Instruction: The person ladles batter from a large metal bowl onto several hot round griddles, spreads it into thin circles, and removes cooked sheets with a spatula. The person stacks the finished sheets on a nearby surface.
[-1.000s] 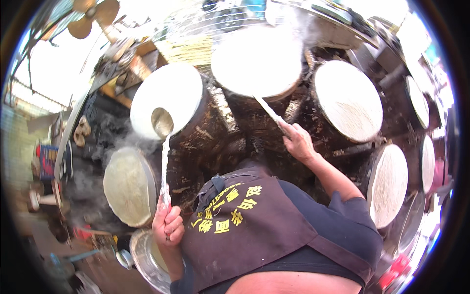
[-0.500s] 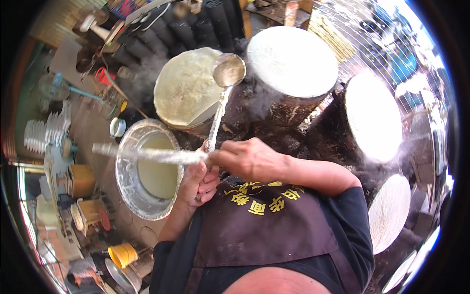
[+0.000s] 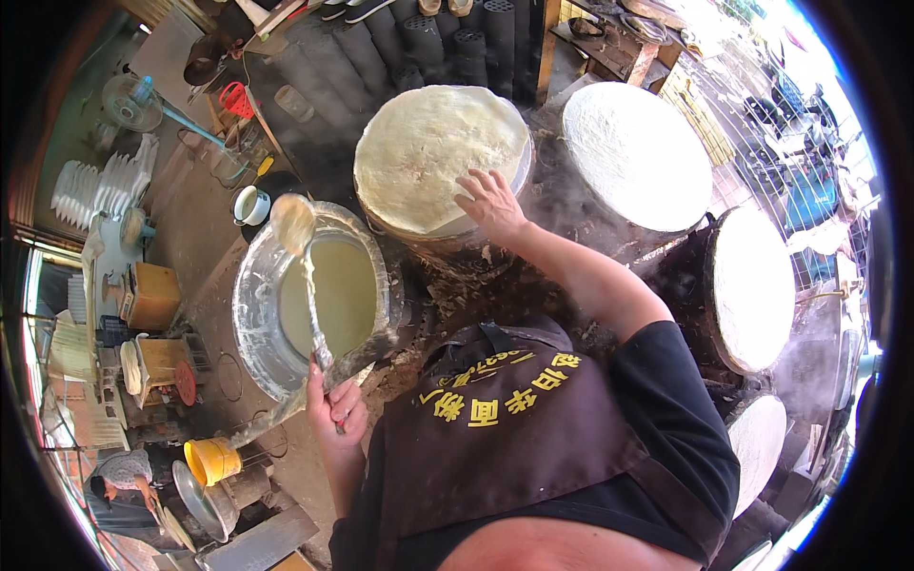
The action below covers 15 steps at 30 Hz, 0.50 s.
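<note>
My left hand (image 3: pixel 335 411) is closed around the handle of a long ladle (image 3: pixel 292 226), whose batter-smeared bowl is up over the far rim of a metal basin (image 3: pixel 252 319). A flat, batter-coated stick (image 3: pixel 367 351) crosses the ladle handle in the same hand. Pale liquid batter (image 3: pixel 335 290) lies in the basin. My right hand (image 3: pixel 493 205) reaches forward with its fingers spread. They are at the right-hand edge of a round, pale sheet (image 3: pixel 433 152) on a drum-like stove; whether they press on it I cannot tell.
More white round tops, among them one at the far right (image 3: pixel 636 152) and one nearer (image 3: pixel 752 290), stand on dark drums with steam around them. Black cylindrical briquettes (image 3: pixel 424 48) line the back. A yellow bucket (image 3: pixel 211 462) and another person (image 3: pixel 129 476) are at lower left.
My right hand has left the stick and moved forward to the sheet's edge. The ladle has swung left over the basin, and the stick has tilted in my left hand.
</note>
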Tool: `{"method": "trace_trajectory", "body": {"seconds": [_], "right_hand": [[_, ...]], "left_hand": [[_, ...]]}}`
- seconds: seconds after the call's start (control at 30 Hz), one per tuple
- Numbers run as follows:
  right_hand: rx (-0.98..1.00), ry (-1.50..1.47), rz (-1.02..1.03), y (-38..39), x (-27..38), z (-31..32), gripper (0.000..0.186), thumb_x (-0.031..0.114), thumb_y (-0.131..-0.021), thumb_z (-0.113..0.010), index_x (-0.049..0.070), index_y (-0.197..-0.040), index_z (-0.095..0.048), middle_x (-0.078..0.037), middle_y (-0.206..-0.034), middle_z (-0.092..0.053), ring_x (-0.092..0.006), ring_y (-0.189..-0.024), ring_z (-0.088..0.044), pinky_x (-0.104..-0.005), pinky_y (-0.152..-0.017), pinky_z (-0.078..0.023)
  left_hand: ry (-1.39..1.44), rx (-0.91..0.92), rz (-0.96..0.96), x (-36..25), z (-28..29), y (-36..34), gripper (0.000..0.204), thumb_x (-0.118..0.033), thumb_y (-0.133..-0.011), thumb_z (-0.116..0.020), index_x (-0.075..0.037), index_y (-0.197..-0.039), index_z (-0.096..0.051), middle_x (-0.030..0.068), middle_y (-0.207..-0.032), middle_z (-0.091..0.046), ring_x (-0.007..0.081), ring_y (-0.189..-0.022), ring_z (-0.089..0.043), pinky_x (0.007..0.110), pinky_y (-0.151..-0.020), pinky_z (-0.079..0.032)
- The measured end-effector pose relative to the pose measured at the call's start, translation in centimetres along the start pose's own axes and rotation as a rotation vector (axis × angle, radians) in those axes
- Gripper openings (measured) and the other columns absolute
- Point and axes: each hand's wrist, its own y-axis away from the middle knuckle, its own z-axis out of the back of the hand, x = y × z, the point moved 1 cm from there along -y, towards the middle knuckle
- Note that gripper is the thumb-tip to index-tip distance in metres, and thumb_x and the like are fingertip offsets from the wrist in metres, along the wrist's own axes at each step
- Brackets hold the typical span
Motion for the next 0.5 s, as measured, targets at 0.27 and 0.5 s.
{"method": "trace_trajectory", "body": {"seconds": [0.27,0.5], "right_hand": [[-0.215,-0.104,0.113,-6.9,-2.6,5.1,0.011,0.016,-0.081,-0.053,0.012,-0.082,-0.064,-0.004,-0.089,-0.061,-0.0227,-0.097,-0.054,-0.0369,-0.089,-0.039],[-0.073,-0.224,-0.004,-0.4,-0.4,7.2,0.011,0.012,-0.076,-0.056,0.01,-0.086,-0.06,-0.008,-0.087,-0.059,-0.0252,-0.094,-0.056,-0.0395,-0.08,-0.044]], "left_hand": [[0.236,-0.052,-0.082,-2.0,2.1,1.3,0.042,-0.035,-0.101,-0.042,-0.01,-0.135,-0.044,-0.0007,-0.069,-0.037,0.0043,-0.046,-0.035,0.019,-0.032,-0.032],[0.266,-0.173,-0.09,-2.1,-0.2,2.2,0.042,-0.036,-0.101,-0.044,-0.009,-0.133,-0.044,-0.0001,-0.067,-0.038,0.0049,-0.043,-0.033,0.02,-0.03,-0.03]]}}
